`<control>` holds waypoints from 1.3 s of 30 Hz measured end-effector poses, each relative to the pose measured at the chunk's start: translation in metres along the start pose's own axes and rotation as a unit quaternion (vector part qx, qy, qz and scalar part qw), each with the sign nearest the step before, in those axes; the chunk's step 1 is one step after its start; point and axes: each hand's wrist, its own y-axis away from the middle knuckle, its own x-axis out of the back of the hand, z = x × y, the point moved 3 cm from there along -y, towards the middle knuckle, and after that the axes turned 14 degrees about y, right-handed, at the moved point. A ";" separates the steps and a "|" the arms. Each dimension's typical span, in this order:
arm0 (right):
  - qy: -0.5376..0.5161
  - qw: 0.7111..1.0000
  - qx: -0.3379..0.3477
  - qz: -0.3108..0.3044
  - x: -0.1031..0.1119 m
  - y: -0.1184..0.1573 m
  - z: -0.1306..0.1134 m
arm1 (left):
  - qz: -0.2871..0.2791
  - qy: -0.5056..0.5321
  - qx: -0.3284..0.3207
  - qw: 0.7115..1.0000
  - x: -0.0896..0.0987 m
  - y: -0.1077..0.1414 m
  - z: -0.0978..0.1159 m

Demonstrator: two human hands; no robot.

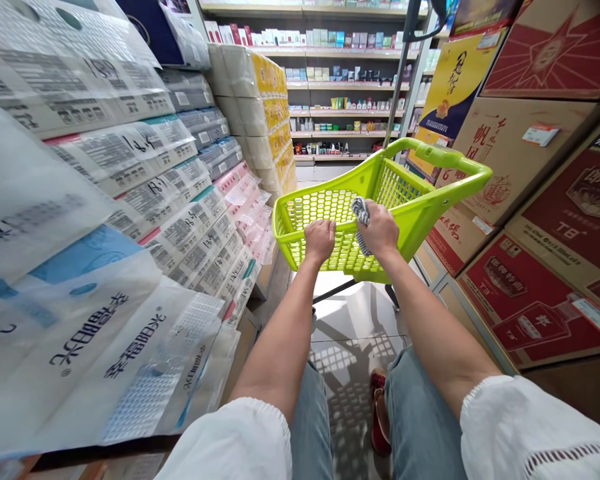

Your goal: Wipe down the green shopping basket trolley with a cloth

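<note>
A lime-green plastic shopping cart (pixel 325 207) with a perforated basket stands sideways in front of me, its handle at the upper right. My left hand (pixel 320 240) is closed round the basket's near rim. To its right, my right hand (pixel 377 230) is closed on a striped grey-and-white cloth (pixel 361 212) and rests at the same near rim. Part of the cloth hangs down against the basket's side. The basket's floor is mostly hidden by its near wall and my hands.
Stacked paper packs (pixel 165 200) line the left side. Red and brown cartons (pixel 545 267) are piled on the right. Shelves of small goods (pixel 350 87) stand beyond the cart. A grey pole (pixel 397 87) rises behind it. Tiled floor (pixel 347 323) shows below.
</note>
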 end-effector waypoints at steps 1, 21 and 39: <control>-0.001 1.000 -0.011 0.006 0.000 0.001 0.000 | 0.003 -0.001 0.001 1.000 0.000 0.000 0.001; -0.017 1.000 0.020 -0.004 0.005 0.004 -0.008 | 0.008 -0.039 0.010 0.999 0.012 -0.008 0.007; -0.011 1.000 -0.005 0.018 0.010 0.000 0.008 | -0.007 0.013 -0.005 1.000 -0.020 -0.015 0.024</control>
